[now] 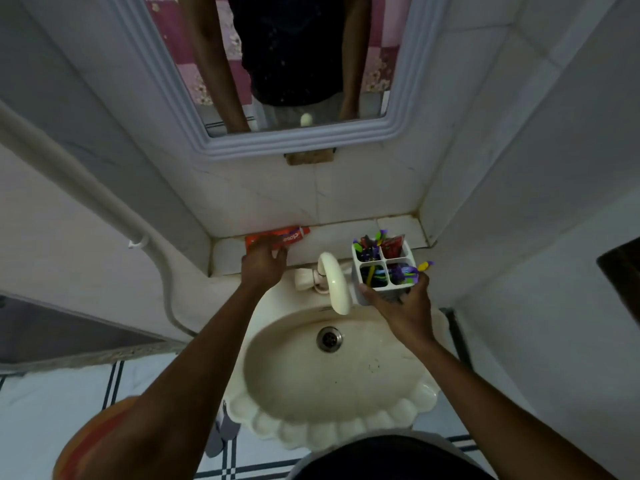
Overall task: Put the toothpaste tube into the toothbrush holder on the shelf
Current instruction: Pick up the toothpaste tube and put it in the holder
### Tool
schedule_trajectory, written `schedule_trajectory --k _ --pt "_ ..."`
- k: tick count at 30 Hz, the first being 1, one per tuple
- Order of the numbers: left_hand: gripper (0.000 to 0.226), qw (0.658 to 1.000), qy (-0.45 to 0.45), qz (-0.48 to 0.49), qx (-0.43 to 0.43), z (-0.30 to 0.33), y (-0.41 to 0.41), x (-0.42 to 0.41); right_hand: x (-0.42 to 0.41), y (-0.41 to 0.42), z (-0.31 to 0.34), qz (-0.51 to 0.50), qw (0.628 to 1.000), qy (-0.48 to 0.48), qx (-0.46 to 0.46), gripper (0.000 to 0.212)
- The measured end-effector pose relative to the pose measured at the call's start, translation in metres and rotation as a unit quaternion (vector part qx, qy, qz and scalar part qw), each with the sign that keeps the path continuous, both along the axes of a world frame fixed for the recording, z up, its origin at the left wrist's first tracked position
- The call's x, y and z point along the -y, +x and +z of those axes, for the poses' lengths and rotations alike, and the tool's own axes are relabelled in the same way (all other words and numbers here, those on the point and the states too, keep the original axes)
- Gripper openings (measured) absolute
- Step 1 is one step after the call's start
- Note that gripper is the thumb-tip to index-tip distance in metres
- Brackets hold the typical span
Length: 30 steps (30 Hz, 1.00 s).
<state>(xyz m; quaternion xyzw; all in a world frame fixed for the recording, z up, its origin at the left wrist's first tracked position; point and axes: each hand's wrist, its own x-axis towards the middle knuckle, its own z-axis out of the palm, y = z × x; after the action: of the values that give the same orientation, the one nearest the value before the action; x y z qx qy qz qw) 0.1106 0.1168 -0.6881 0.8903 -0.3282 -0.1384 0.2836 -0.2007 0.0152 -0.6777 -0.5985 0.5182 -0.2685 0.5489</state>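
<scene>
Red toothpaste tube point(277, 235) under left grip point(265, 261), closure unclear; right grip point(403, 303) clasps toothbrush holder point(382, 271)

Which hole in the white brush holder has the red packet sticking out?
The back right compartment of the toothbrush holder, farthest from the right hand, holds the red packet. The other three hold only brushes.

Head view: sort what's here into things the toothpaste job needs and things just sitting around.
Job: toothpaste tube on the shelf under the left hand; holder gripped by the right hand.

Just around: tap, sink, mirror, brushes in the holder.
</scene>
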Motion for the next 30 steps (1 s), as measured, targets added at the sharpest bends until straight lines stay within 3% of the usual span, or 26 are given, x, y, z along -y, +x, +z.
schedule_trajectory --k 4,13,16,19,23,26,30 --pt "0.047 0.985 0.088 -0.071 0.13 -0.017 0.032 0.003 -0.003 0.004 0.004 0.003 1.0 0.004 0.003 0.106" --pt "0.056 0.945 0.27 -0.123 0.137 -0.015 0.043 0.027 0.002 0.008 0.002 0.008 1.0 0.005 0.006 0.103" --pt "0.046 0.956 0.241 -0.112 0.122 -0.009 0.042 0.029 0.003 0.008 0.001 0.01 1.0 0.005 0.007 0.109" --pt "0.031 0.982 0.155 -0.097 0.033 0.005 0.038 0.027 0.006 0.009 -0.001 0.009 1.0 0.005 0.007 0.112" --pt "0.023 0.992 0.035 -0.124 0.011 0.047 0.02 0.015 0.008 0.009 -0.003 0.016 1.0 0.001 0.002 0.113" --pt "0.027 0.987 -0.055 -0.145 -0.045 0.09 0.003 0.011 0.007 0.012 -0.002 0.018 1.0 -0.003 -0.001 0.111" --pt "0.03 0.966 -0.055 -0.212 -0.139 0.138 -0.018 0.012 0.008 0.014 0.001 0.032 0.999 -0.005 -0.003 0.113"
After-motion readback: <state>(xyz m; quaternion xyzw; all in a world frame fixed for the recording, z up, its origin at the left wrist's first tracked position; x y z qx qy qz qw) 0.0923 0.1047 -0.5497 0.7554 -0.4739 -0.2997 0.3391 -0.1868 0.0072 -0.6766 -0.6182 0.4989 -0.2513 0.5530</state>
